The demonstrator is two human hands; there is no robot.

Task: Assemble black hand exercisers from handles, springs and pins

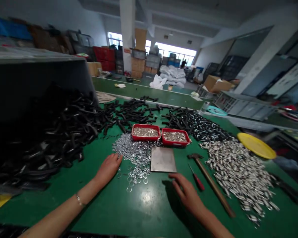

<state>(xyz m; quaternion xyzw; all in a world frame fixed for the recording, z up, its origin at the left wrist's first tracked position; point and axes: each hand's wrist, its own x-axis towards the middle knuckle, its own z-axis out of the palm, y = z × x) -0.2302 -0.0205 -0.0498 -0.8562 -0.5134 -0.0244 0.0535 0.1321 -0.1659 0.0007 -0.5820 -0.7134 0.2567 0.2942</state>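
My left hand rests at the left edge of a pile of small silver metal rings. Its fingers are drawn together at the tips; whatever they pinch is too small to make out. Over the green tabletop hovers my right hand, its thumb and fingers apart and nothing between them. Just beyond its fingertips lies a square metal plate. To the right of the plate are a red-handled screwdriver and a wooden-handled hammer.
Two red trays, one left and one right, hold small metal parts behind the plate. Black curved parts spill from a dark bin at left. Silver cylindrical parts heap at right, near a yellow lid.
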